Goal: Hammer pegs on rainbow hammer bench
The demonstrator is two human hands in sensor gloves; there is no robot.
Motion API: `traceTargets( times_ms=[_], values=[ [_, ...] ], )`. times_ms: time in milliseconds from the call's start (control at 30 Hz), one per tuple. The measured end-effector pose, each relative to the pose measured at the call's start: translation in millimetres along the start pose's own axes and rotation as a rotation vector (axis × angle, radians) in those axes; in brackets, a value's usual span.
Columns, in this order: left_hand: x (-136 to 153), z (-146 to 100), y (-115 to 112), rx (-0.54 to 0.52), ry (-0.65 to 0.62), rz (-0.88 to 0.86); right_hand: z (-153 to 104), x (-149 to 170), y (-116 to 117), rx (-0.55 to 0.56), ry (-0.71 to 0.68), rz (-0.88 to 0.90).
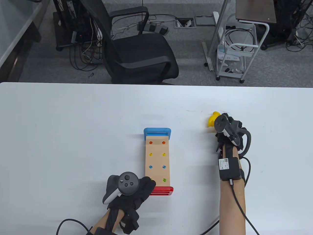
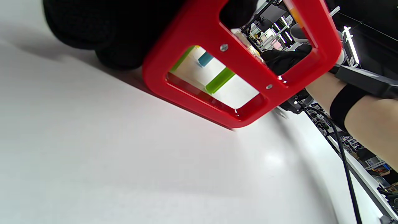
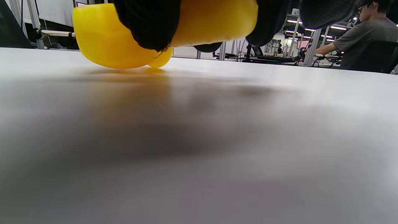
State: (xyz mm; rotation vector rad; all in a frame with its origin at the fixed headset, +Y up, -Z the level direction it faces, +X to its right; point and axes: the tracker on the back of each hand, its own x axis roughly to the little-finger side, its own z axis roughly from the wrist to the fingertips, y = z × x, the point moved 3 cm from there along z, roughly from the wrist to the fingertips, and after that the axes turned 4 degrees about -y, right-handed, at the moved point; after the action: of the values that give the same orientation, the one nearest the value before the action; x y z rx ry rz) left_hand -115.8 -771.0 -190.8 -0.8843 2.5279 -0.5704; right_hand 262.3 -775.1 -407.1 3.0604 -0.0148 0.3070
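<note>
The left hand [image 1: 133, 189] reaches in from the near edge of the white surface [image 1: 61, 134], fingers angled toward the far right, and rests on the near left corner of the bench [image 1: 157, 161]; its fingers [image 2: 124, 37] press against the red end [image 2: 217, 74], so the grip is closed on that end. The bench lies lengthwise near the middle of the surface, blue end [image 1: 157, 133] toward the far edge, red end toward the near edge. Its wooden top shows 7 pegs [image 1: 157, 154] in 2 rows: orange, yellow, blue, and 1 green on the right; the hand covers the near left spot. Through the red frame, the left wrist view shows green and blue peg shafts [image 2: 219, 81] under the top. The right hand [image 1: 228, 131] lies well right of the bench, forearm running straight from the near edge, palm down over the yellow hammer [image 1: 212, 120]. In the right wrist view, dark fingers [image 3: 149, 25] wrap over the yellow head [image 3: 124, 40], which just touches the surface; the grip is closed on the hammer. Bare surface stretches left of the bench to the left edge, between bench and hammer, and beyond both to the far edge.
</note>
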Motion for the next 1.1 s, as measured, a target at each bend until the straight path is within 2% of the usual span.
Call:
traceTargets(
  times_ms=[200,433,567,667,767,867,967,1100],
  values=[
    [0,0,0,-0.006,0.001,0.003,-2,7,9,-0.094,0.003,0.072],
    [0,0,1,0.004,0.006,0.006,-25,4,-24,-0.014,-0.056,0.104],
    [-2,-2,2,-0.009,0.015,0.031,-53,-15,-52,0.064,-0.157,0.089],
    [-7,-6,8,-0.019,0.028,0.072,-83,-34,-67,0.101,-0.264,0.06],
    [-14,-13,23,-0.029,0.02,0.131,-122,-54,-77,0.144,-0.381,0.017],
    [-18,-24,46,-0.166,0.02,0.156,-161,-67,-80,0.191,-0.475,-0.034],
    [-13,-36,66,-0.346,0.056,0.315,-198,-77,-77,0.23,-0.537,-0.051],
    [0,-36,71,-0.473,0.084,0.531,-227,-87,-66,0.235,-0.594,-0.061]
  ],
)
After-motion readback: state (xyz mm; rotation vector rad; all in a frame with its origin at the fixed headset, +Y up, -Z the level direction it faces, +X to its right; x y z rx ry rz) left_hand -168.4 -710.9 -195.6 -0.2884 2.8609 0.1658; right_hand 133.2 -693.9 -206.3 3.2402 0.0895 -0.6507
